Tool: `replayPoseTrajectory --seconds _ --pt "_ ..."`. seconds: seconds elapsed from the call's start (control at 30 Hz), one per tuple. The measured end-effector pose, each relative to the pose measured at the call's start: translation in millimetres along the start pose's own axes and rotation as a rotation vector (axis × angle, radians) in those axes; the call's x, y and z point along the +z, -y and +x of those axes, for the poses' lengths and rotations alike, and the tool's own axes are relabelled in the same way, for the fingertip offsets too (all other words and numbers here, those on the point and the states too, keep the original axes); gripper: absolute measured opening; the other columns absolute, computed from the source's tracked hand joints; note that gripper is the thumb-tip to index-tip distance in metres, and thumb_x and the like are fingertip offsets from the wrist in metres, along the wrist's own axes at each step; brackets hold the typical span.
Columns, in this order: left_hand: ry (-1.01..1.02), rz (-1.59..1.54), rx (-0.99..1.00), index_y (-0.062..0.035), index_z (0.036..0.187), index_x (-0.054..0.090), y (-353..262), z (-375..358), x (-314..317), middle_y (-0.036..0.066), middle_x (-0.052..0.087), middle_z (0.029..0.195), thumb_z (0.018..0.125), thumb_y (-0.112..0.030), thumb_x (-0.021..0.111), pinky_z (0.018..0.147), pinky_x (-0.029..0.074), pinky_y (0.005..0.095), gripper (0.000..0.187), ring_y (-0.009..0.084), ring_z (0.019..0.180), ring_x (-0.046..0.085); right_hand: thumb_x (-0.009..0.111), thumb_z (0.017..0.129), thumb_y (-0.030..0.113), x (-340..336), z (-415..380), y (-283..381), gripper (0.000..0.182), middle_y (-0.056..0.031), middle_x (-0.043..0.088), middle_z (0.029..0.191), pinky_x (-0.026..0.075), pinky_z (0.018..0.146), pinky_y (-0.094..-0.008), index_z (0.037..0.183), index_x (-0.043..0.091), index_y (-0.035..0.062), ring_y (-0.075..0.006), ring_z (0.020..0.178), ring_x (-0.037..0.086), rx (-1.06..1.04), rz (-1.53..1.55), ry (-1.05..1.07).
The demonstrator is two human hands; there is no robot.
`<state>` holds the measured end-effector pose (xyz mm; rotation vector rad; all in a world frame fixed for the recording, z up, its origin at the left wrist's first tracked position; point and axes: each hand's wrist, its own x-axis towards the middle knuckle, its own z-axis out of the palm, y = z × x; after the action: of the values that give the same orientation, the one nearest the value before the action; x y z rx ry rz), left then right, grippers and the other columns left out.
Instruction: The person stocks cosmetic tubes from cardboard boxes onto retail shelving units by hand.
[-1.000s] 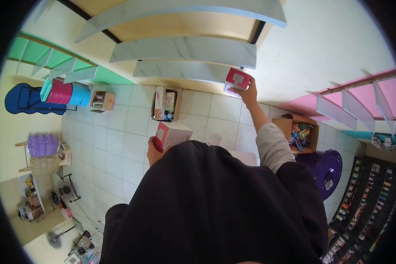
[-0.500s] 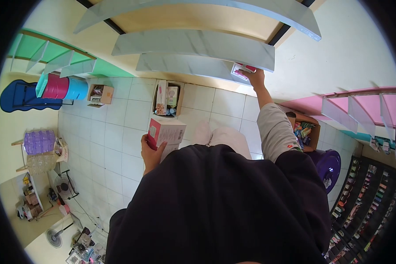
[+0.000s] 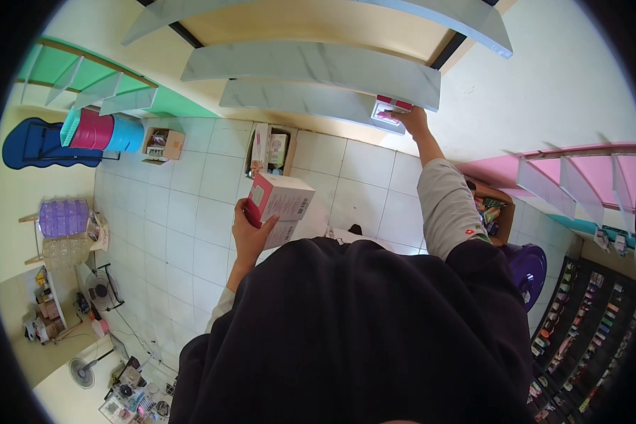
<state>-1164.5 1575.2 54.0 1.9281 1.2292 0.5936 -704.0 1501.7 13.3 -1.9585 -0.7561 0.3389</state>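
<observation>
My left hand (image 3: 253, 230) is closed on a pink and white box (image 3: 281, 198) with small print on its side; another white box shows just beneath it, near my body. On the right, my right hand (image 3: 411, 121) reaches to the end of the lowest marbled shelf (image 3: 311, 99), its fingers wrapped on a small pink and white box (image 3: 390, 108). The fingertips of that hand are partly hidden by the box.
An open carton (image 3: 290, 152) with boxes stands on the tiled floor below the shelves. Another carton (image 3: 164, 145) is farther left. At the right are a carton of packets (image 3: 500, 215) and a purple bin (image 3: 528, 272). Pink-backed shelves (image 3: 579, 180) line the right wall.
My left hand and its box have moved up and slightly right, away from my body. The box at my right hand now shows more of its pink top above the shelf.
</observation>
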Motion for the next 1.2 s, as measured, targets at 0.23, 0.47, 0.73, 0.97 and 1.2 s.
replayPoseTrajectory --seconds 0.23,0.47,0.73,0.97,1.2 --pt "0.12 0.045 0.032 0.0009 0.119 0.041 -24.4 32.2 -14.8 0.022 0.057 0.105 0.063 -0.026 0.08 0.081 0.047 0.0362 0.074 0.0304 0.096 0.06 0.081 0.056 0.015 75.7 -106.2 -34.3 0.074 -0.014 0.051 0.11 0.042 0.085 -0.0377 0.117 0.042 0.0022 -0.0289 0.101 0.049 -0.105 0.012 -0.053" --pt "0.326 0.262 0.319 -0.0061 0.121 0.041 -9.5 101.0 -33.7 0.014 0.055 0.11 0.059 -0.043 0.078 0.082 0.039 0.0438 0.081 0.0309 0.101 0.054 0.078 0.052 0.017 149.0 -124.7 119.6 0.096 -0.0152 0.036 0.134 0.029 0.103 -0.0435 0.135 0.028 0.012 -0.0324 0.126 0.032 -0.213 0.016 0.814" --pt "0.343 0.153 0.39 -0.0041 0.128 0.038 18.8 171.3 -80.4 0.012 0.056 0.105 0.054 -0.037 0.083 0.082 0.042 0.0411 0.093 0.0287 0.096 0.055 0.081 0.05 0.012 183.7 -101.6 123.3 0.091 -0.0139 0.052 0.115 0.045 0.088 -0.0369 0.128 0.034 0.0073 -0.0288 0.107 0.052 0.167 0.293 0.505" --pt "0.286 0.313 0.459 -0.0084 0.129 0.039 34.2 184.9 -111.3 0.011 0.056 0.104 0.054 -0.037 0.083 0.082 0.042 0.0411 0.091 0.0295 0.096 0.054 0.082 0.052 0.015 221.5 -56.3 93.5 0.087 -0.0187 0.045 0.115 0.045 0.087 -0.0361 0.12 0.03 -0.0021 -0.0299 0.104 0.051 0.121 0.218 -0.367" --pt "0.315 0.278 0.457 -0.0095 0.13 0.038 44.3 188.2 -120.9 0.01 0.055 0.106 0.056 -0.042 0.081 0.084 0.037 0.0413 0.091 0.0288 0.1 0.051 0.085 0.05 0.02 256.7 -11.8 77.6 0.096 -0.0214 0.039 0.112 0.037 0.093 -0.0431 0.121 0.024 -0.0033 -0.0379 0.11 0.039 0.273 -0.12 -0.66"
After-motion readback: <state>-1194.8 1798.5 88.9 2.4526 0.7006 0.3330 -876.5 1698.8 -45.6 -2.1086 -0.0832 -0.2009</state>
